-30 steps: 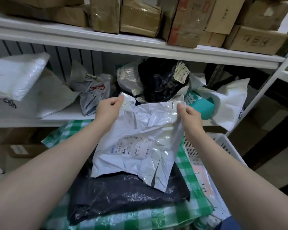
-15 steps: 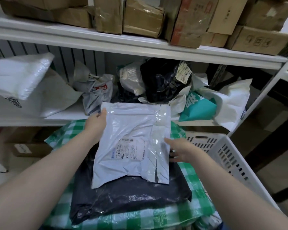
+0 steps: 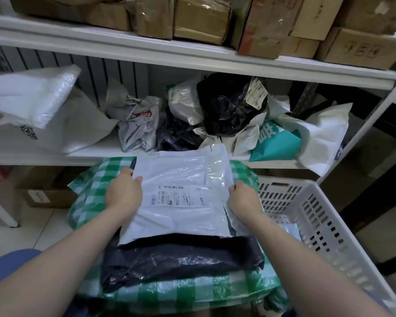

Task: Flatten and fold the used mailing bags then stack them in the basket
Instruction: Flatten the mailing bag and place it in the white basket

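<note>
Taped cardboard boxes (image 3: 201, 17) crowd the top board of a white shelf unit (image 3: 124, 49), with a grey ribbed panel (image 3: 114, 74) behind the level below. Under the lower board, a labelled carton (image 3: 48, 197) sits on the tiled floor (image 3: 32, 234).

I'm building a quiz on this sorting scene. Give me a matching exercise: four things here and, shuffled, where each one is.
1 white labelled bag
2 flat black bag
3 teal bag
4 basket

A on the shelf
B right of the green checked sheet
C gripped by left hand and right hand
D under the white labelled bag

Pairs: 1-C, 2-D, 3-A, 4-B
</note>
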Demonstrator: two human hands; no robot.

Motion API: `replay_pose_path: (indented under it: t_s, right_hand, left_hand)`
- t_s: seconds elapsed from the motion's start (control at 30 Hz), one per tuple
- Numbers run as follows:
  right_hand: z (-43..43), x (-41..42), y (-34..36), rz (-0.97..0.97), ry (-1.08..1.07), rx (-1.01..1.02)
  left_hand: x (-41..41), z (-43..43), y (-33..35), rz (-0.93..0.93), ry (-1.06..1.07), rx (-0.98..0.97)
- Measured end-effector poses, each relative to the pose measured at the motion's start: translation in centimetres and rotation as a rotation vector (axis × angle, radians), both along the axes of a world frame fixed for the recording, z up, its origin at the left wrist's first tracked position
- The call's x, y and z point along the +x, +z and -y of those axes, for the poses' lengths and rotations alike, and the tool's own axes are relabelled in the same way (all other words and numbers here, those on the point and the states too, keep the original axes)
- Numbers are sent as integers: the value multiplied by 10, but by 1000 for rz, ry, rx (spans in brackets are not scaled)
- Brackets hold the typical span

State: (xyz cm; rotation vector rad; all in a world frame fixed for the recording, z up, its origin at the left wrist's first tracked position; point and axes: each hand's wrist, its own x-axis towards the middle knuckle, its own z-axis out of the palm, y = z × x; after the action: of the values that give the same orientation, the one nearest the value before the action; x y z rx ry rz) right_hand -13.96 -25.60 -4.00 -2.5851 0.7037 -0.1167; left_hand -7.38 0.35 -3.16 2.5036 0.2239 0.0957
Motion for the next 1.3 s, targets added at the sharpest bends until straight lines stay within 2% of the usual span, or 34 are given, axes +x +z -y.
replay_pose_path:
  t_s: [0.17, 0.27, 0.33, 0.43, 0.57, 0.77, 0.97, 1.1, 1.3]
  right_hand:
    - [-11, -6, -15, -138, -4, -163]
    - [-18, -7, -14, -104, 37, -367]
    - [-24, -4, -14, -75, 197, -428]
    - [-37, 2, -26, -166, 451, -322]
    - [-42, 0, -61, -284, 475, -253]
    - [-43, 0, -76, -271, 445, -330]
    - [-43, 1, -68, -331, 452, -291]
    - [-47, -1, -52, -211, 428, -276]
    - [-59, -15, -70, -270, 395, -268]
  left_hand:
    - [-21, 5, -8, 2, 16, 295]
    - [-22, 10, -16, 89, -171, 445]
    - [-22, 19, -25, 68, -343, 534]
    - [-22, 29, -44, -27, -498, 615]
    - [-21, 25, -72, -173, -478, 583]
    - [-25, 25, -85, -138, -449, 593]
    - [-25, 24, -71, -219, -469, 587]
    - [-45, 29, -51, -174, -501, 581]
    - [-77, 35, -73, -178, -482, 569]
